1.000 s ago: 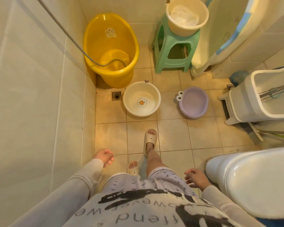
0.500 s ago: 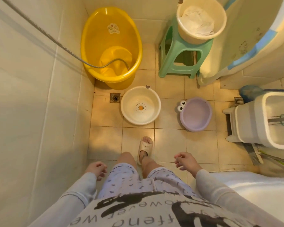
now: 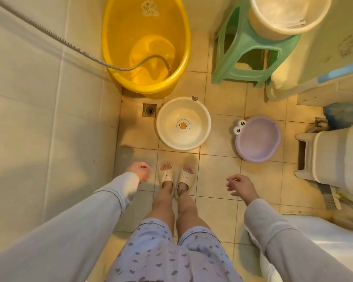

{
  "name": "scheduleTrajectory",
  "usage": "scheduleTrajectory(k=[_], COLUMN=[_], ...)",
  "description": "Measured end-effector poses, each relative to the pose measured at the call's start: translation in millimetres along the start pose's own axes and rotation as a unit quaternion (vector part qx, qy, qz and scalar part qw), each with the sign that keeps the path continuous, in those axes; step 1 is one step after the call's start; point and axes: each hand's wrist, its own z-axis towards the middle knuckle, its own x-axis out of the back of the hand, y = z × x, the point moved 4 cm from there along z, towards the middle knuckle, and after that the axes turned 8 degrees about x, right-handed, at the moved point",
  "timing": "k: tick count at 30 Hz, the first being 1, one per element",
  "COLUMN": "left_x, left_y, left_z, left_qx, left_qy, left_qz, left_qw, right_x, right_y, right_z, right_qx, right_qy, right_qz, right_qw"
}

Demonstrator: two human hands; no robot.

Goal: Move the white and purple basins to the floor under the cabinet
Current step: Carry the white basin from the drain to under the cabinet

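Observation:
A white round basin [image 3: 200,131] with a duck picture in its bottom sits on the tiled floor just ahead of my feet. To its right lies a purple basin [image 3: 259,148] with two cartoon eyes on its rim. My left hand [image 3: 140,170] hangs near the left wall, fingers loosely curled, holding nothing. My right hand [image 3: 239,185] hovers below the purple basin with fingers spread and empty. Both hands are well short of the basins.
A yellow tub [image 3: 146,45] with a shower hose [image 3: 69,44] in it stands at the back left. A green stool [image 3: 245,51] carries a cream bucket [image 3: 287,15]. A floor drain [image 3: 149,109], a white unit [image 3: 334,157] at right and a white toilet [image 3: 324,241] at lower right.
I have stepped forward and brought both feet together in front of the white basin. Both hands have moved forward and outward; the view has tilted further down.

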Motion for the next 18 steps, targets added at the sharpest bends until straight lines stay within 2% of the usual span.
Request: scheduleTrajectory(k=[6, 11, 15, 18], left_x=[-25, -62, -83, -100], left_y=[45, 53, 54, 59], left_z=[99, 247, 362, 435], left_qx=[-0.022, -0.002, 0.054, 0.080], left_qy=[-0.007, 0.027, 0.049, 0.015], left_qz=[0.010, -0.012, -0.108, -0.228], left_qw=[1.000, 1.000, 0.992, 0.970], right_x=[-42, -102, -146, -167], right_y=[1, 38, 67, 85], right_z=[113, 254, 359, 426], right_qx=[-0.021, -0.059, -0.076, -0.074], right_qy=[-0.029, -0.002, 0.040, 0.063], right_qz=[0.030, 0.080, 0.148, 0.227], right_qw=[0.999, 0.995, 0.985, 0.969])
